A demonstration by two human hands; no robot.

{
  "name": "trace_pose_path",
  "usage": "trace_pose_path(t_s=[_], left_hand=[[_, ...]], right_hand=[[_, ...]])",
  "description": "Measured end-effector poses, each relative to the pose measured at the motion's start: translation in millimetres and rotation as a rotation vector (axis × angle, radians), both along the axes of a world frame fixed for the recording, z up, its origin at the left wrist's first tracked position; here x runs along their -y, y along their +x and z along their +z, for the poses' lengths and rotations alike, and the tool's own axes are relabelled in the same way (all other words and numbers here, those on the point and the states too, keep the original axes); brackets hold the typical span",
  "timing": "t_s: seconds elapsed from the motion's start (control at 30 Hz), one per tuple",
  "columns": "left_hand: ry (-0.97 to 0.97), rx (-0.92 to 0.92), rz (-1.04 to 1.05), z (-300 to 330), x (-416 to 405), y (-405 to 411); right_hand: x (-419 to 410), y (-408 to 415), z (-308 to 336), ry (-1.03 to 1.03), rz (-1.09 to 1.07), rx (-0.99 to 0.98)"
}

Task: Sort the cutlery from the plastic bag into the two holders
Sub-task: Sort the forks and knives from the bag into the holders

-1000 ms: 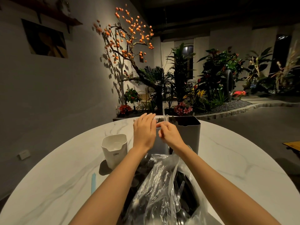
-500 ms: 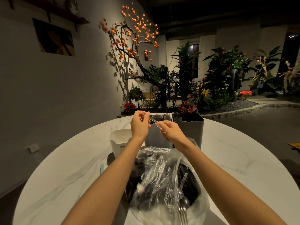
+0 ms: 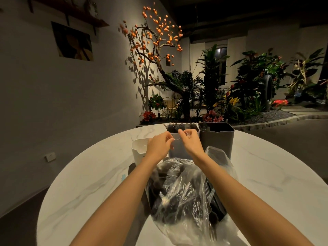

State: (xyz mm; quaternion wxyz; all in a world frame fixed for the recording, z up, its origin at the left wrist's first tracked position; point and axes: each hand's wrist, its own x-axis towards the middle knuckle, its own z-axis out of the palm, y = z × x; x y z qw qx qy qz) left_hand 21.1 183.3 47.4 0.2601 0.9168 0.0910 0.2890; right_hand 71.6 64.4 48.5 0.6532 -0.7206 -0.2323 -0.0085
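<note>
A clear plastic bag [image 3: 184, 197] of dark and clear cutlery lies on the white round table [image 3: 85, 189], close to me. Behind it stand two tall holders: a light grey holder [image 3: 179, 150] with forks sticking up, and a dark grey holder [image 3: 217, 139] to its right with a few dark pieces inside. My left hand [image 3: 158, 145] and my right hand [image 3: 190, 142] are raised side by side in front of the light holder. Between their fingertips both pinch a small clear plastic utensil [image 3: 177, 138], hard to make out.
A small white container [image 3: 139, 154] stands left of the holders. A thin blue item [image 3: 123, 177] lies on the table at the left. Beyond the table are a planter bed with an orange-berried tree [image 3: 156, 41], foliage and a grey wall.
The camera has tilted up a little. My two hands have stayed together at the light holder's front, still working the clear utensil between the fingertips.
</note>
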Motion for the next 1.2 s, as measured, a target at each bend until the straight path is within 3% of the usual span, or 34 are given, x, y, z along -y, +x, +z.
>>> trace_pose_path(t_s=[0.13, 0.33, 0.6, 0.77, 0.93, 1.1, 1.2], left_hand=[[-0.437, 0.03, -0.108, -2, 1, -5], [-0.614, 0.132, -0.128, -8, -6, -7], [-0.611, 0.096, -0.088, -5, -24, -22], [-0.447, 0.242, -0.015, -4, -42, -29], [-0.451, 0.304, 0.007, 0, -53, -30], [-0.497, 0.464, 0.084, 9, -65, -30], [-0.527, 0.507, 0.11, 14, -73, -29]], right_hand=[[-11, -11, -1, 0.027, 0.148, -0.085], [-29, -18, -5, 0.146, 0.149, -0.06], [-59, -17, -12, 0.118, 0.045, -0.086], [-73, -18, -13, 0.091, 0.049, -0.114], [-81, -15, -12, 0.071, 0.073, -0.091], [-85, -18, -10, 0.016, 0.296, -0.141], [-91, -15, -13, -0.026, 0.274, -0.144]])
